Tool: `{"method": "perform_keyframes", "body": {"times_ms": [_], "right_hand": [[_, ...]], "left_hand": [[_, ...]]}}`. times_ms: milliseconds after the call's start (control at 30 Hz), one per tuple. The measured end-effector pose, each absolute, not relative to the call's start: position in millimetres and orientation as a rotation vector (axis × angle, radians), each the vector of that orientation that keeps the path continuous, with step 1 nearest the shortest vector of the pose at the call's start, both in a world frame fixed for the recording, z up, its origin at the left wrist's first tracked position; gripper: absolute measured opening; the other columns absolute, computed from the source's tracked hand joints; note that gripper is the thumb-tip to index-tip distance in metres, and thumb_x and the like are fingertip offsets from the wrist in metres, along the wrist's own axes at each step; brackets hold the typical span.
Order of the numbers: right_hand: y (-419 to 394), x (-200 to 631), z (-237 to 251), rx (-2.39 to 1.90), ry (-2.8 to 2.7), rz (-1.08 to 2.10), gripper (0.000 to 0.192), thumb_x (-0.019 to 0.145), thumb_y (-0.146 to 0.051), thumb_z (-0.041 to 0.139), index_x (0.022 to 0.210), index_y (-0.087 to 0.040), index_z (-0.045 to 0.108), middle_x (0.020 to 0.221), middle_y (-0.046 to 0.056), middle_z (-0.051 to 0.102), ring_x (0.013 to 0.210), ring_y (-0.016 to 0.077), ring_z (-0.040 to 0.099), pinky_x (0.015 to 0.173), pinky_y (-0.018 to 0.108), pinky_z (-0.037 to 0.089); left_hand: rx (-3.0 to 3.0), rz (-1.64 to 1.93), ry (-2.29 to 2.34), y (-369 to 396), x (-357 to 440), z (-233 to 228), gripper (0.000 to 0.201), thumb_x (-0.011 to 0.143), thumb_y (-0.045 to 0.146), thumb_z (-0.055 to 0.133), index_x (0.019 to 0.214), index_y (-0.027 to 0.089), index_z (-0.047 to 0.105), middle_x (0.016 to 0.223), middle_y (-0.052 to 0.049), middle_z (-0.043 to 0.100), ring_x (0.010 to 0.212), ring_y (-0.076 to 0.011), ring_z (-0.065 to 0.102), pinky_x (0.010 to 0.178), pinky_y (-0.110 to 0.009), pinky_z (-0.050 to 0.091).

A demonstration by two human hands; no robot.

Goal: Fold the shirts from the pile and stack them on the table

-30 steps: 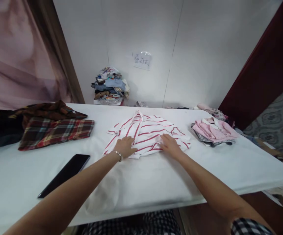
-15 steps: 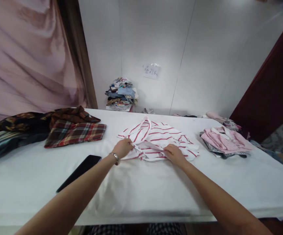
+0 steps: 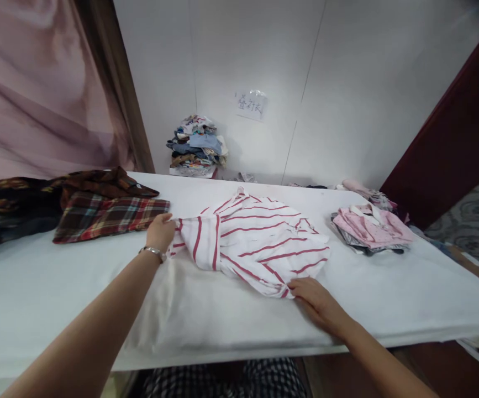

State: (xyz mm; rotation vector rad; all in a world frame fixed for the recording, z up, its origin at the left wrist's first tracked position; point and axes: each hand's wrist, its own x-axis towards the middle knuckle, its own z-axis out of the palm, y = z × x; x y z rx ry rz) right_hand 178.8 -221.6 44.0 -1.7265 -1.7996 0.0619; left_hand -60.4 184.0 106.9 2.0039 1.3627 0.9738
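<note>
Now that the hands have moved apart from their close pair half a second ago, the white shirt with red stripes [image 3: 259, 232] is pulled wider; its left part is drawn out sideways and its near edge comes closer to the person, so the cloth lies more spread than bunched, though folds remain through the middle; not flat yet.

Left hand [image 3: 160, 233], silver bracelet [image 3: 152, 252] at the wrist: fingers closed in a pinch on the shirt's left edge; shirt runs off to its right; plaid cloth [image 3: 112, 215] is just beyond it, can't tell if touching.

Right hand [image 3: 316, 301]: low over the table [image 3: 239, 331], fingertips together on the near right corner of the shirt, palm not filled; shirt lies ahead and to its left.

Shirt sits mid-table between both hands, collar end away from the person; pink folded garment [image 3: 374, 226] stands apart to the right, on a small stack.
</note>
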Motion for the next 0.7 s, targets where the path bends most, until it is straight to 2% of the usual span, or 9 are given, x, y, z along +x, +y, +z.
{"method": "perform_keyframes", "body": {"times_ms": [100,200,233,300,400,500,600,700], "right_hand": [[-219,172,49,-1.796,-1.780,0.066,0.065,0.087,-0.032,0.057,0.141,-0.059,0.034,0.126,0.000,0.067,0.114,0.0309,0.065,0.095,0.054,0.054],[-207,163,53,-1.844,-1.785,0.021,0.078,0.083,-0.039,0.063,0.148,-0.054,0.025,0.135,0.002,0.062,0.116,0.0326,0.063,0.096,0.053,0.053],[-202,160,55,-1.855,-1.796,0.005,0.077,0.082,-0.039,0.063,0.149,-0.051,0.027,0.134,0.003,0.063,0.114,0.0325,0.064,0.094,0.052,0.053],[-192,155,60,-1.879,-1.824,-0.019,0.063,0.084,-0.035,0.058,0.144,-0.045,0.042,0.119,0.005,0.070,0.103,0.0309,0.066,0.087,0.048,0.055],[-188,152,70,-1.863,-1.887,-0.010,0.034,0.087,-0.026,0.047,0.113,-0.037,0.066,0.086,0.005,0.069,0.081,0.0262,0.064,0.070,0.040,0.054],[-198,154,80,-1.812,-1.882,0.045,0.029,0.089,-0.020,0.041,0.090,-0.033,0.067,0.079,0.004,0.064,0.077,0.0231,0.060,0.066,0.036,0.051],[-213,158,79,-1.798,-1.815,0.094,0.025,0.090,-0.021,0.044,0.092,-0.035,0.065,0.087,0.003,0.066,0.082,0.0224,0.062,0.070,0.036,0.054],[-221,163,67,-1.776,-1.782,0.100,0.025,0.092,-0.026,0.048,0.104,-0.041,0.063,0.102,0.002,0.069,0.095,0.0236,0.066,0.080,0.041,0.057]], "left_hand": [[2.301,1.004,1.074,144,-47,107,0.040,0.084,0.036,0.049,0.118,0.019,0.063,0.123,-0.013,0.068,0.114,-0.0288,0.061,0.101,-0.045,0.047],[2.677,0.718,0.401,91,-31,99,0.046,0.090,0.045,0.050,0.127,0.020,0.061,0.135,-0.013,0.063,0.128,-0.0275,0.054,0.112,-0.047,0.037],[2.751,0.585,0.227,77,-27,95,0.048,0.090,0.048,0.051,0.130,0.021,0.059,0.138,-0.012,0.061,0.132,-0.0275,0.051,0.115,-0.049,0.033],[2.852,0.349,0.029,58,-22,88,0.050,0.089,0.051,0.054,0.132,0.026,0.058,0.139,-0.009,0.061,0.137,-0.0283,0.046,0.118,-0.054,0.026],[2.952,0.180,0.017,58,-24,84,0.053,0.086,0.054,0.060,0.131,0.026,0.059,0.128,-0.010,0.067,0.127,-0.0291,0.055,0.118,-0.058,0.019],[3.022,0.228,0.183,80,-37,86,0.056,0.081,0.052,0.065,0.129,0.024,0.060,0.121,-0.012,0.069,0.115,-0.0294,0.062,0.116,-0.057,0.023],[3.108,0.240,0.380,99,-53,94,0.042,0.079,0.046,0.067,0.114,0.022,0.068,0.109,-0.012,0.072,0.107,-0.0315,0.064,0.107,-0.054,0.033],[3.207,0.218,0.509,102,-66,104,0.019,0.077,0.032,0.063,0.091,0.021,0.072,0.092,-0.011,0.071,0.095,-0.0321,0.064,0.095,-0.049,0.040]]}}
